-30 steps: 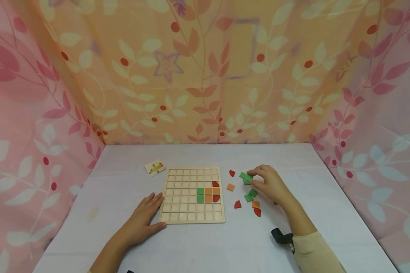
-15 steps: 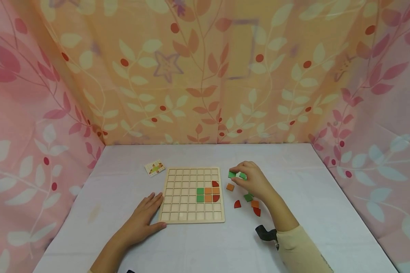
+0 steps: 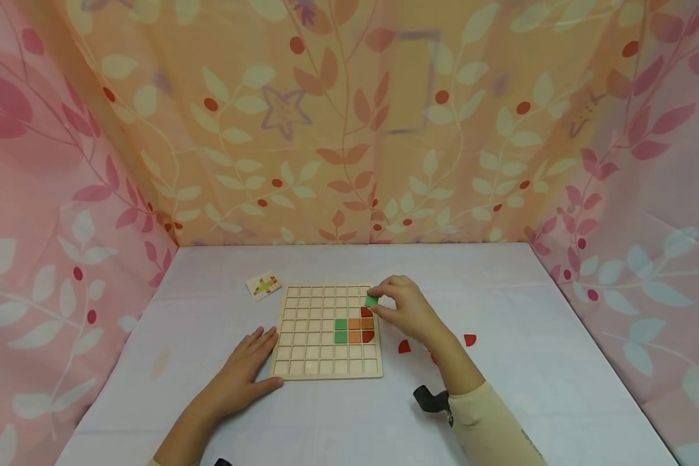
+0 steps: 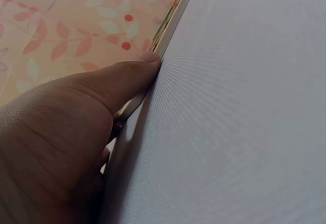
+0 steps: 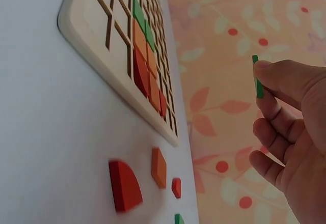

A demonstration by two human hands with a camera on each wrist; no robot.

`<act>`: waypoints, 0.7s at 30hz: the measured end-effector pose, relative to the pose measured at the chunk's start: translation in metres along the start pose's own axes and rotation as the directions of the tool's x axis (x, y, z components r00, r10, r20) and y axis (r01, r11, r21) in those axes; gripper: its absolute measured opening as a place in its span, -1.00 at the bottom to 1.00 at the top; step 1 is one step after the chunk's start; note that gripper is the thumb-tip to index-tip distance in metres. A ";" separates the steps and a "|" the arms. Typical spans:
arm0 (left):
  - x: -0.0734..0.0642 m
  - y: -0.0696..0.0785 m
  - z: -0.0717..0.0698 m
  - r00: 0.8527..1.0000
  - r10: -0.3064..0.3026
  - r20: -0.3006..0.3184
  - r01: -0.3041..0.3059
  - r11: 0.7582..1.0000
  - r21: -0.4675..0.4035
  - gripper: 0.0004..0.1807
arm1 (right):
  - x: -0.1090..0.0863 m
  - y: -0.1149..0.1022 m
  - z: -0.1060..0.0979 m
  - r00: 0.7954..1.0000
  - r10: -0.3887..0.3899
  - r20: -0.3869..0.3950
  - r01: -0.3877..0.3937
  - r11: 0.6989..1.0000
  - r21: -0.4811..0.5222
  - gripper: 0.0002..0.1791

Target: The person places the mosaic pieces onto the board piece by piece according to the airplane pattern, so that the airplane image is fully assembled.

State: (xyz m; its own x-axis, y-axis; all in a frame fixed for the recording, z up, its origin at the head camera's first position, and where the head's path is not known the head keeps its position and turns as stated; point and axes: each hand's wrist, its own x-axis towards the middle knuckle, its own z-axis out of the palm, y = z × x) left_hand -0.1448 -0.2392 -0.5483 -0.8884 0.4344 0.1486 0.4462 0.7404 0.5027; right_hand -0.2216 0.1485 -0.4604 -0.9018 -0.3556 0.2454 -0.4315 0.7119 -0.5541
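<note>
A wooden grid board [image 3: 309, 355] lies on the table. On its right side, two green square tiles [image 3: 340, 324], several orange square tiles [image 3: 354, 336] and two red quarter-circle tiles [image 3: 367, 336] fill cells. My right hand [image 3: 409, 309] pinches a green square tile [image 3: 371, 300] between thumb and fingers, over the board's upper right edge. The right wrist view shows that tile [image 5: 257, 76] edge-on, raised above the board. My left hand [image 3: 239, 372] rests at the board's left edge, fingers extended, and its thumb [image 4: 127, 76] touches the side near the front corner.
A small pattern card [image 3: 263, 285] lies beyond the board's upper left corner. Right of the board are loose red quarter-circles [image 3: 404, 347], one farther right [image 3: 470, 340], and an orange square [image 5: 159, 168]. My right hand and forearm hide other loose tiles. Patterned cloth walls surround the table.
My right hand has lifted a green tile from the loose tiles and carried it left to the board's right edge. My left hand has stayed at the board.
</note>
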 end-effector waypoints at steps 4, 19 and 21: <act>0.000 -0.001 0.002 0.999 0.027 -0.027 -0.027 1.000 0.010 0.04 | 0.006 -0.010 0.010 0.999 -0.030 0.030 0.030 1.000 -0.004 -0.68; 0.001 0.000 0.000 1.000 -0.004 0.004 0.004 1.000 -0.012 0.05 | 0.025 -0.025 0.054 0.991 -0.071 0.109 0.068 0.997 0.024 -0.66; 0.000 -0.001 0.001 1.000 -0.006 0.006 0.006 1.000 -0.010 0.05 | 0.026 -0.025 0.060 0.991 -0.078 0.110 0.074 0.997 0.037 -0.67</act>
State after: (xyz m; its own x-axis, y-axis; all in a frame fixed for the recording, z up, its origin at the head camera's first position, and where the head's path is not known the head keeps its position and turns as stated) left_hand -0.1455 -0.2393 -0.5491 -0.8903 0.4333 0.1401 0.4398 0.7380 0.5118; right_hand -0.2330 0.0844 -0.4879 -0.8574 -0.4746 0.1990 -0.4963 0.6604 -0.5634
